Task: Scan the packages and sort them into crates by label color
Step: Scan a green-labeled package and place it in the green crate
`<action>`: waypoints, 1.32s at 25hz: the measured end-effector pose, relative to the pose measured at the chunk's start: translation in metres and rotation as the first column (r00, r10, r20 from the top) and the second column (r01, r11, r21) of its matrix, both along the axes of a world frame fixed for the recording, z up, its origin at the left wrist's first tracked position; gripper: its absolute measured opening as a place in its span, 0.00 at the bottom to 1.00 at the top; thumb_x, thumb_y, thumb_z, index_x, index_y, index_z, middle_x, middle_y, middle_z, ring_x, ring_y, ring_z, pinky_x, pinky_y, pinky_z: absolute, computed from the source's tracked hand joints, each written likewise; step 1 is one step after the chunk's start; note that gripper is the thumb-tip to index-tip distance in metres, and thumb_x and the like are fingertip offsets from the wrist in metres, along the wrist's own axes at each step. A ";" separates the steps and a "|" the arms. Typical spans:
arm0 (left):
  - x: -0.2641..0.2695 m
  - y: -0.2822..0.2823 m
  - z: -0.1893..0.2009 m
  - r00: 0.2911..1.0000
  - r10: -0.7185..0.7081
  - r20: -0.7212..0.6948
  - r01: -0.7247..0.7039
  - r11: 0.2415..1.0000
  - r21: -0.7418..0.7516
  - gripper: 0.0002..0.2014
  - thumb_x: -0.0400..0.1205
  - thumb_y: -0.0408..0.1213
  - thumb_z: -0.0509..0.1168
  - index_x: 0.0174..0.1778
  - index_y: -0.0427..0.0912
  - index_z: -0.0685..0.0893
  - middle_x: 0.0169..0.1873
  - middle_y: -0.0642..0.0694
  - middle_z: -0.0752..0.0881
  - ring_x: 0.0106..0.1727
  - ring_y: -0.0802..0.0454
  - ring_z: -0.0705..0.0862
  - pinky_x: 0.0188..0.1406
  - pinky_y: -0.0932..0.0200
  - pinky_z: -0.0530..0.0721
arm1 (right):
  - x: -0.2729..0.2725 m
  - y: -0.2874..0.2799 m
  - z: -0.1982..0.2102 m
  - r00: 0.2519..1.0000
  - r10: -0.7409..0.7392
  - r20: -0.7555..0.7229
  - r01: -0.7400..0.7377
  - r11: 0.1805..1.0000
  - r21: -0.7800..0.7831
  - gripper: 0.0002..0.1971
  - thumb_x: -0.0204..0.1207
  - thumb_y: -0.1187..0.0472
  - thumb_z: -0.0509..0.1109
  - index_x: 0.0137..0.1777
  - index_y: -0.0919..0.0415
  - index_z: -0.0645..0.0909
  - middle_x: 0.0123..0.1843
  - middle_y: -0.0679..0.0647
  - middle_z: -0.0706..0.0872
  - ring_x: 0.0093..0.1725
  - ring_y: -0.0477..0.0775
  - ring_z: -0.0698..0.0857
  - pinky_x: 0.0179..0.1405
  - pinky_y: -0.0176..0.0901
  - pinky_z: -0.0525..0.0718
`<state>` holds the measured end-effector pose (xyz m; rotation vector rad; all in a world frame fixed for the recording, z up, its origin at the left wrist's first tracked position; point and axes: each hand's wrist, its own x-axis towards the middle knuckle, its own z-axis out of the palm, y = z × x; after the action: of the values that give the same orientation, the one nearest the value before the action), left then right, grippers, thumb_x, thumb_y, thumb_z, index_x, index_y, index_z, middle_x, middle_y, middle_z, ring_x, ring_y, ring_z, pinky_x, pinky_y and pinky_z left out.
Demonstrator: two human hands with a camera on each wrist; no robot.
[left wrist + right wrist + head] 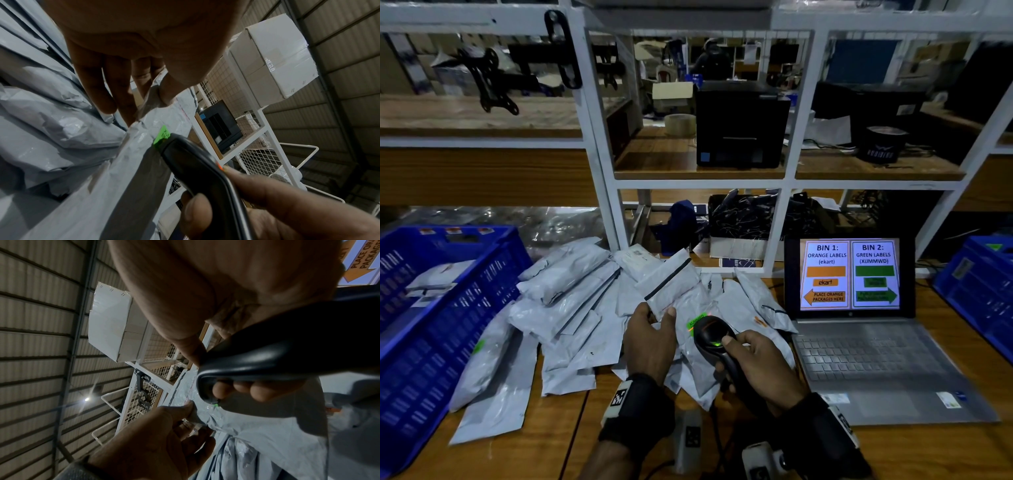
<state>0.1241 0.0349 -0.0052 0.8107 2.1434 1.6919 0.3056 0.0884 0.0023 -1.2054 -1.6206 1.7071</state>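
**A:** What have my hands got right now?

**B:** Your left hand [650,346] pinches the edge of a grey package [671,284] between thumb and fingers, tilted up above the pile. Your right hand [760,370] is wrapped around the black scanner [714,339], whose head points down at a green label [695,321] on a package lying just under it. A green light shows on top of the scanner.

**A:** I see the same from the left wrist: the scanner [197,164] nose sits right at the green label [162,137]. Now the containers. What's in the left crate [448,308]?

**B:** It's blue, at the table's left edge, and I can make out a couple of pale packages on its floor. Small orange tags sit on its far rim.

**A:** And the right crate [976,294]?

**B:** Also blue, at the far right beyond the laptop [866,342]. Only its corner shows, with a green tag on the rim; I cannot tell what's inside.

**A:** Where's the rest of the mail?

**B:** The pile of grey packages [571,308] is spread across the wooden table [571,445] between the left crate and the laptop. One at the left bears a green spot, one near the laptop an orange mark. The screen reads bin 1 orange labels, bin 2 green labels.
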 end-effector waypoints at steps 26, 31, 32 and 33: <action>-0.034 -0.025 0.017 0.998 -0.069 0.006 0.067 0.985 0.157 0.14 0.88 0.51 0.69 0.52 0.42 0.84 0.47 0.43 0.90 0.52 0.39 0.89 0.54 0.33 0.90 | 0.055 0.032 -0.076 0.778 -0.001 0.628 -0.154 0.969 0.191 0.12 0.72 0.63 0.77 0.51 0.49 0.80 0.51 0.51 0.89 0.55 0.55 0.87 0.51 0.44 0.82; -0.035 -0.012 0.021 0.981 -0.189 0.036 0.178 0.965 0.190 0.16 0.84 0.59 0.69 0.56 0.52 0.88 0.49 0.48 0.93 0.53 0.40 0.91 0.55 0.29 0.90 | 0.052 0.028 -0.093 0.790 -0.062 0.609 -0.071 0.979 0.193 0.18 0.70 0.58 0.76 0.60 0.43 0.81 0.59 0.49 0.89 0.62 0.54 0.86 0.67 0.53 0.85; -0.033 -0.009 0.020 0.975 -0.214 0.059 0.199 0.960 0.200 0.18 0.83 0.60 0.69 0.60 0.53 0.89 0.53 0.50 0.93 0.57 0.41 0.91 0.58 0.28 0.90 | 0.054 0.024 -0.092 0.804 -0.084 0.589 -0.032 0.982 0.184 0.22 0.73 0.59 0.76 0.66 0.45 0.81 0.62 0.48 0.89 0.64 0.52 0.86 0.70 0.51 0.83; -0.030 -0.007 0.021 0.968 -0.237 0.082 0.215 0.953 0.214 0.19 0.83 0.60 0.70 0.64 0.54 0.89 0.56 0.51 0.94 0.60 0.42 0.91 0.59 0.27 0.90 | 0.056 0.023 -0.089 0.815 -0.111 0.569 0.010 0.984 0.178 0.24 0.76 0.61 0.76 0.72 0.49 0.81 0.64 0.49 0.89 0.66 0.51 0.85 0.71 0.48 0.81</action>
<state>0.0939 0.0281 0.0160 0.9578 1.7519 1.8074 0.3618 0.1110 -0.0869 -1.7833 -1.9874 1.1824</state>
